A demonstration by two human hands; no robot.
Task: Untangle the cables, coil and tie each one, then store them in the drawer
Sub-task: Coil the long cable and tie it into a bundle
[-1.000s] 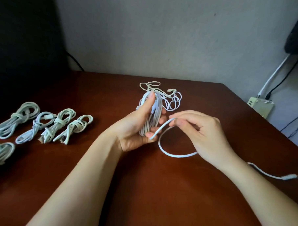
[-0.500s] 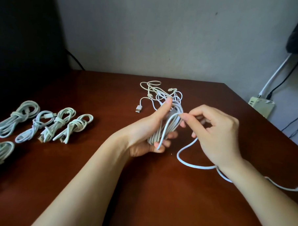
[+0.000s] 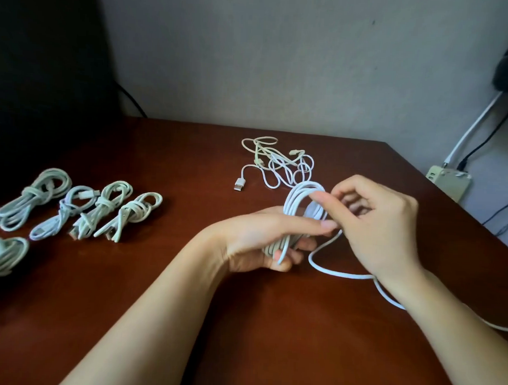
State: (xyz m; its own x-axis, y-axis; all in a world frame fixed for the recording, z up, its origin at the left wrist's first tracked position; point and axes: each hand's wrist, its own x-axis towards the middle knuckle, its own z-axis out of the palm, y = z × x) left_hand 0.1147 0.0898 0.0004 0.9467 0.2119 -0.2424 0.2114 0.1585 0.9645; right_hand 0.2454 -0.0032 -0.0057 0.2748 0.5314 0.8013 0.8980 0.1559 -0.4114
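Centre frame, the left hand grips the coil of white cable, fingers curled round its lower end and thumb laid across its middle. The coil's long axis runs up the frame. Touching the coil's right side, the right hand has curled fingers that seem to pinch the loose tail. The tail trails over the tabletop to the lower right. It probably gets wrapped crosswise next, and the right hand is nearer.

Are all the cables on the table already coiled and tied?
No, a loose tangle of cables lies untied on the table near its far edge.
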